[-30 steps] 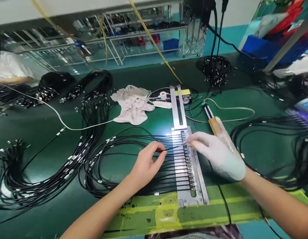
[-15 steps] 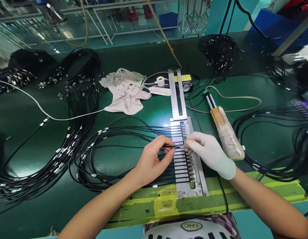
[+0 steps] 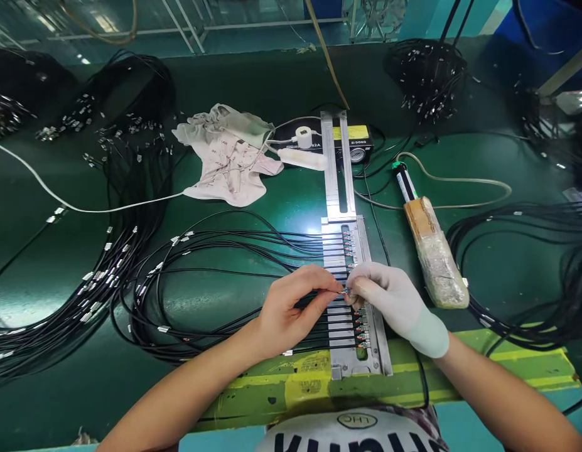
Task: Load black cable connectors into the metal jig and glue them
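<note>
My bare left hand (image 3: 297, 307) pinches a thin black cable close to its end, above a slotted metal fixture (image 3: 340, 361). In a white glove, my right hand (image 3: 397, 304) has thumb and forefinger closed on the small metal tip of that same cable, partly hidden by the fingers. The fingertips of both hands nearly meet over the fixture's middle. Several black cables (image 3: 215, 233) lie side by side across the fixture, their metal connectors (image 3: 361, 336) lined up along its right side. My hands cover the middle slots.
Right of the fixture lies a tape-wrapped tool (image 3: 436, 251) with a hose. Behind stand a black box with a gauge (image 3: 358, 154), a white lamp (image 3: 302, 159) and a crumpled white cloth (image 3: 231, 166). Cable bundles (image 3: 90, 295) spread left; more coils (image 3: 530, 301) lie right.
My left hand has slid right along the cable, its fingertips now near those of my right hand. My right hand stays at the cable's tip, slightly lower. The view has shifted a little.
</note>
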Tool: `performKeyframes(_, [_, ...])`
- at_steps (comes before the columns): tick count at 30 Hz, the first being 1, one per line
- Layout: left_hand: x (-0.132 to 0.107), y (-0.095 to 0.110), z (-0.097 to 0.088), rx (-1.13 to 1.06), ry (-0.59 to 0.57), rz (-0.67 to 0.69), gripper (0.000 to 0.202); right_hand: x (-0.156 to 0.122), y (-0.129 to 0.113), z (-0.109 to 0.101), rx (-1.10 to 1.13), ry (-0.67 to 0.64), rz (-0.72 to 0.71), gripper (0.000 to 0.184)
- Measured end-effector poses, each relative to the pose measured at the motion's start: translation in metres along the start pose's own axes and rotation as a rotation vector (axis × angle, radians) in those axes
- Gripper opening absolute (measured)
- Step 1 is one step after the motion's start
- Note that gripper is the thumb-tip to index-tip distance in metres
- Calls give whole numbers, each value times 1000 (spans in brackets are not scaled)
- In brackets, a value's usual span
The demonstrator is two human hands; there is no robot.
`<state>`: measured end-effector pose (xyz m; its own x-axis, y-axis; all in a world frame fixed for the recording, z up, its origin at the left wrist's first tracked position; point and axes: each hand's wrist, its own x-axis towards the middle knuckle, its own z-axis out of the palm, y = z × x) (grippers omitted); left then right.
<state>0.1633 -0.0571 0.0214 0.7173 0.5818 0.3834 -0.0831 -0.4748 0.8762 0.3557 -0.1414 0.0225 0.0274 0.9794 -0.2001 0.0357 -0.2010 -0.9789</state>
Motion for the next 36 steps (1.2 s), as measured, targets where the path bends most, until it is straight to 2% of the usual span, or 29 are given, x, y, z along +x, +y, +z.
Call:
performKeyframes(7, [1, 5, -1, 75, -26, -3, 24, -2, 8, -2, -43, -2, -76, 25])
performKeyframes(14, [1, 9, -3, 8, -73, -154, 16, -2, 14, -1, -65, -5, -104, 26])
performKeyframes(17, [0, 7, -3, -37, -65, -169, 16, -1, 14, 0, -65, -4, -98, 27])
performKeyframes(23, [-1, 4, -2, -79, -66, -175, 14, 0, 13, 1, -13, -16, -40, 28])
performKeyframes(29, [-3, 1, 0, -93, -21, -197, 11, 2, 7, 3, 173, -58, 103, 31])
performKeyframes(32, [-3, -1, 2, -77, 0, -214, 7, 3, 5, 3, 239, -72, 155, 33])
performKeyframes(36, [-5, -4, 4, -5, 39, -220, 11, 3, 3, 3, 287, -72, 188, 34])
